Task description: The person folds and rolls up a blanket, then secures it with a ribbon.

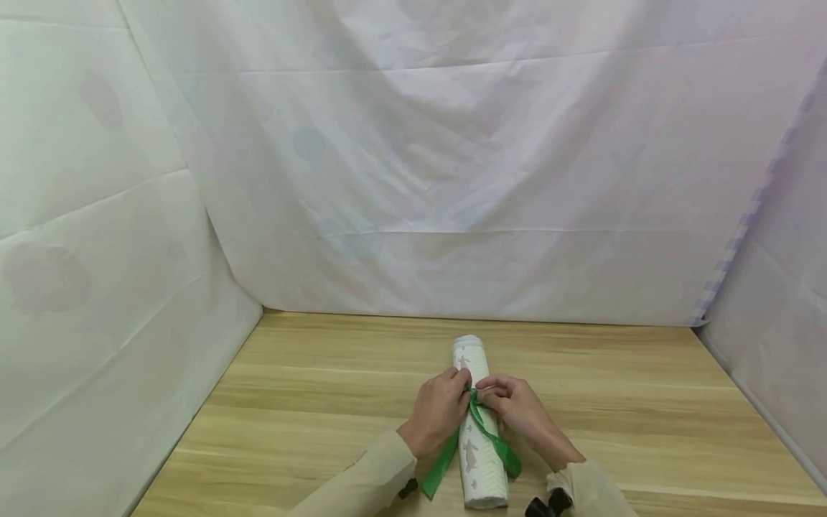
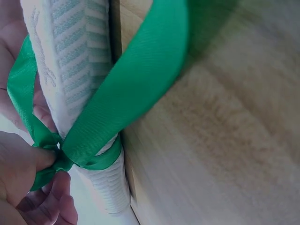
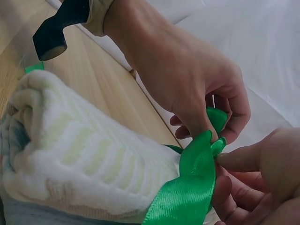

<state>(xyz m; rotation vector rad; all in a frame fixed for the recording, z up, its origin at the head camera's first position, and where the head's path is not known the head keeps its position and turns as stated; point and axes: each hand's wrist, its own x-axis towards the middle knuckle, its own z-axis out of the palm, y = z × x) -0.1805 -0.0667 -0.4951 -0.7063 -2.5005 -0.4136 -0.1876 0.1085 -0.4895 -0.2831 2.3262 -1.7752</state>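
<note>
A rolled white towel [image 1: 474, 477], with pale chevrons and brownish animal figures, lies lengthwise on the wooden table. Green ribbon [image 2: 126, 89] goes round its middle and gathers in a knot on top, its two tails trailing toward the near end. At the knot, my left hand [image 1: 437, 409] pinches a green loop between thumb and fingers. From the other side my right hand [image 1: 517, 408] pinches the ribbon right beside it, thumb and fingertip touching the knot in the right wrist view. Fingers partly cover the knot, so its exact form is hidden.
The wood-grain table [image 1: 310, 402] stretches to both sides of the towel. White cloth [image 1: 452, 158] hangs behind it, and similar sheets border the left and right sides. Black wrist gear [image 1: 548, 504] sits by the right sleeve.
</note>
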